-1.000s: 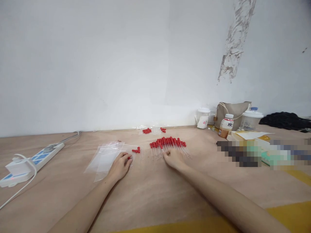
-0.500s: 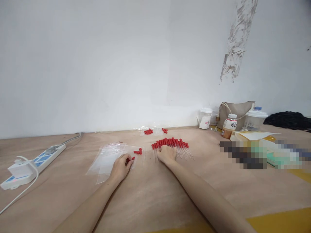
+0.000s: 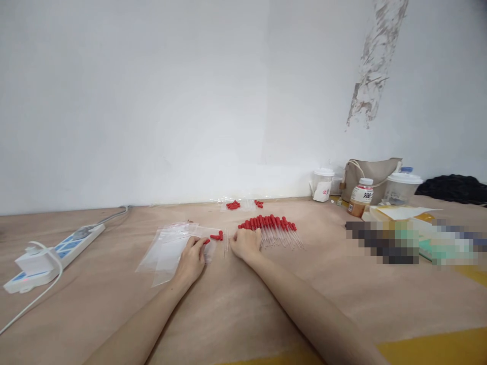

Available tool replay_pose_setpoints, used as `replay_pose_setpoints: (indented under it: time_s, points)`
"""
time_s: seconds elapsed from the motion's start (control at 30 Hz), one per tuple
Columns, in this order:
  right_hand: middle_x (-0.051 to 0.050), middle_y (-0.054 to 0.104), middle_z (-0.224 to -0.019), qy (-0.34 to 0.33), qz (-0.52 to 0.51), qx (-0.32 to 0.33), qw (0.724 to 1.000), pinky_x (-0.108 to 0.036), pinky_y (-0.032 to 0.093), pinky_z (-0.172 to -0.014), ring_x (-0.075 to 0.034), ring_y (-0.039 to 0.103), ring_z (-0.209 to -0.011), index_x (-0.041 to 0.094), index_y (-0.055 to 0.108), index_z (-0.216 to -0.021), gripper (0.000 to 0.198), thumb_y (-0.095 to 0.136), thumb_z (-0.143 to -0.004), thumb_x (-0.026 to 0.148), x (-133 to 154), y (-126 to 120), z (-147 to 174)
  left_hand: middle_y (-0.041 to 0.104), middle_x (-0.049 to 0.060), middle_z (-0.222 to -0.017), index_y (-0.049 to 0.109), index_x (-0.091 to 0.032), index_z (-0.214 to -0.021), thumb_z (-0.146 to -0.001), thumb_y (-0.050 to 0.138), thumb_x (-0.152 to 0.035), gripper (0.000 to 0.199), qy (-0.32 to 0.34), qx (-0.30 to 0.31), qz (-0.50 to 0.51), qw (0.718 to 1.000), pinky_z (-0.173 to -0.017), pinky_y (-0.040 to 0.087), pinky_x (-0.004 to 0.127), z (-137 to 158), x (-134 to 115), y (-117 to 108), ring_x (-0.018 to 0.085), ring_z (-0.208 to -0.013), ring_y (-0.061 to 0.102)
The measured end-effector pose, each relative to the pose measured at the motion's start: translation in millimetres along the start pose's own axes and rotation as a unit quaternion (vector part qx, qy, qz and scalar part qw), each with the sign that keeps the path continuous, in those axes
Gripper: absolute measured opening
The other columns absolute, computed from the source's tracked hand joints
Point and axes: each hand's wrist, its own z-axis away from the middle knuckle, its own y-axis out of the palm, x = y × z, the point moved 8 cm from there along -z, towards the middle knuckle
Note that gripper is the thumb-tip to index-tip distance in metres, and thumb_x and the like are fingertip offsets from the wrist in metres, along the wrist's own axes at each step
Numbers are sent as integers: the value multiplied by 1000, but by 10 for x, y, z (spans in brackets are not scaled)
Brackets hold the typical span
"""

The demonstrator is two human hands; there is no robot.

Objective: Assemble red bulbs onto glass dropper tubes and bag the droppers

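My left hand [image 3: 193,257] pinches a small red rubber dropper bulb [image 3: 206,242] between thumb and fingers, over the edge of the clear plastic bags [image 3: 163,253]. A couple of loose red bulbs [image 3: 216,236] lie just beyond its fingertips. To their right, a few thin glass tubes [image 3: 225,242] rest side by side on the table. My right hand [image 3: 246,243] is closed beside these tubes, its curled fingers hiding whatever they hold. It covers the left end of a fanned row of glass droppers with red bulbs [image 3: 272,223].
More red bulbs [image 3: 233,205] lie on clear plastic by the wall. At left is a white power strip [image 3: 72,248] with a plugged-in charger and cable. A lidded cup [image 3: 323,185], a bottle [image 3: 360,197] and a bag [image 3: 375,172] stand at the back right.
My right hand has moved left from the middle of the dropper row toward the loose glass tubes. My left hand has raised its red bulb slightly. The view has shifted a little.
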Motion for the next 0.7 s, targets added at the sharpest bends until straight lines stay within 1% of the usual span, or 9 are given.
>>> replay_pose_setpoints:
  time_s: [0.07,0.17,0.27,0.4,0.57,0.7]
  points:
    - [-13,65,-82,31,-9,23,999,-35,24,-77,-22,58,-81,15,64,-78,29,40,-78,32,53,58,-33,49,5,-83,58,-18,-92,-82,35,-16,25,10,-2,3,1000,-73,45,29,10,-26,-11,18,-79,53]
    - [-15,65,-87,64,-19,35,997,-35,27,-76,-23,58,-83,14,64,-84,31,43,-76,37,96,105,-96,49,5,-83,57,-17,-86,-78,39,-13,21,19,-3,8,1000,-72,45,30,26,-40,-21,18,-80,52]
    - [-14,65,-87,78,-25,41,996,-36,29,-77,-24,58,-83,15,64,-83,32,47,-74,40,116,140,-150,50,5,-86,55,-16,-83,-73,41,-8,19,17,-6,17,1000,-74,44,30,35,-26,-29,19,-83,52]
    - [-15,65,-88,90,-32,47,994,-38,30,-76,-25,59,-83,16,65,-82,33,47,-74,42,114,175,-188,52,3,-86,55,-18,-84,-72,42,-8,20,18,1,27,999,-75,44,31,38,-28,-25,18,-83,53]
    - [-16,65,-85,84,-36,43,995,-39,30,-76,-26,59,-81,14,65,-80,34,45,-75,42,134,153,-181,54,3,-84,56,-18,-82,-73,45,-13,15,2,8,27,1000,-72,45,31,62,-41,-37,18,-79,54]
    - [-13,65,-81,47,-37,16,998,-38,30,-76,-25,59,-80,14,63,-76,27,43,-77,33,74,14,-86,54,2,-82,54,-19,-81,-77,46,-21,10,5,21,56,998,-67,46,28,104,-122,-44,17,-76,55]
